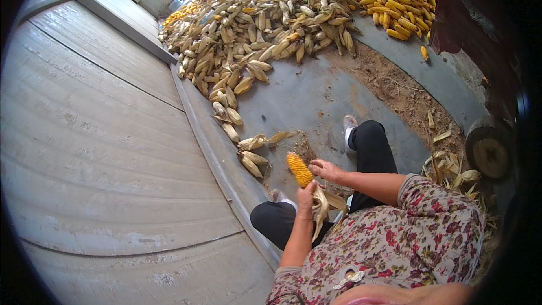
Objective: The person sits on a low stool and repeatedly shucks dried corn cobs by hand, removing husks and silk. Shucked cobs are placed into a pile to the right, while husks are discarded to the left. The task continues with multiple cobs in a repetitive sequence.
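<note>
Smooth grey floor (293,96) stretches ahead of my hands in the head view, with a strip of crumbly brown soil (389,85) crossing it ahead and to the right. Off to the left of my hands runs a long, pale grey, ribbed panel with scuffed paint (101,130).

My left hand (306,196) is closed around the lower end of a bright yellow, husked corn cob (299,170), which tilts up and away from it; long straw-coloured husk leaves (320,214) hang below that hand. My right hand (328,171) is just beside the cob, its fingers partly curled; I cannot tell whether they touch it or grip anything.

Just ahead and left of my left hand lie a few plump ears in dry, pale husks (251,164). Farther beyond my hands spreads a broad heap of unhusked, straw-coloured ears (265,28), and well ahead to the right rises a mound of bare yellow cobs (398,3). Right of my right hand are crumpled dry husks (449,166) and a dark round wheel (490,148).
</note>
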The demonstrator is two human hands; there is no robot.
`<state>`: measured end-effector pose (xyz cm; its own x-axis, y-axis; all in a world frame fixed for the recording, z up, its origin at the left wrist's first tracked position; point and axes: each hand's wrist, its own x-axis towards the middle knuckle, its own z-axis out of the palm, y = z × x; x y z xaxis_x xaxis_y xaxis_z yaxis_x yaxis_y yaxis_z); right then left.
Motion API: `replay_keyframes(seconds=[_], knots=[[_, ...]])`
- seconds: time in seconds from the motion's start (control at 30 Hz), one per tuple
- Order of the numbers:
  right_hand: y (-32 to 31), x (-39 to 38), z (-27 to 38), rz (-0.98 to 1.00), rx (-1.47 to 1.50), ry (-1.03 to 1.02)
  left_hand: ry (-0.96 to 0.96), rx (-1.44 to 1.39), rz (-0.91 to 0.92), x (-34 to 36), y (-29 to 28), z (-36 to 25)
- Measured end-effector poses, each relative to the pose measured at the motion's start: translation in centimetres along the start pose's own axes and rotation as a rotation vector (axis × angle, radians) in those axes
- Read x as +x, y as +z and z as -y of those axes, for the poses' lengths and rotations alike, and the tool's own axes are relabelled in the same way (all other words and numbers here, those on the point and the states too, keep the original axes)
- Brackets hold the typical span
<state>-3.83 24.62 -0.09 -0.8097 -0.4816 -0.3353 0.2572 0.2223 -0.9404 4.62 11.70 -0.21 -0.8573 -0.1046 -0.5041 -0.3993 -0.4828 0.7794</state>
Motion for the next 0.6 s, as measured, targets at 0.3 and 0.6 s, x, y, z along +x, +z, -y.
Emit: replay_keyframes(seconds=[0.3, 0.6], knots=[[0.7, 0.3, 6.4, 0.182, 0.573, 0.082, -0.087, 0.030, 0.016, -1.9, 4.4, -0.7], [-1.2, 5.1, 7.3, 0.009, -0.038, -0.456, -0.033, 0.111, -0.090, -0.4, 1.9, 1.1]])
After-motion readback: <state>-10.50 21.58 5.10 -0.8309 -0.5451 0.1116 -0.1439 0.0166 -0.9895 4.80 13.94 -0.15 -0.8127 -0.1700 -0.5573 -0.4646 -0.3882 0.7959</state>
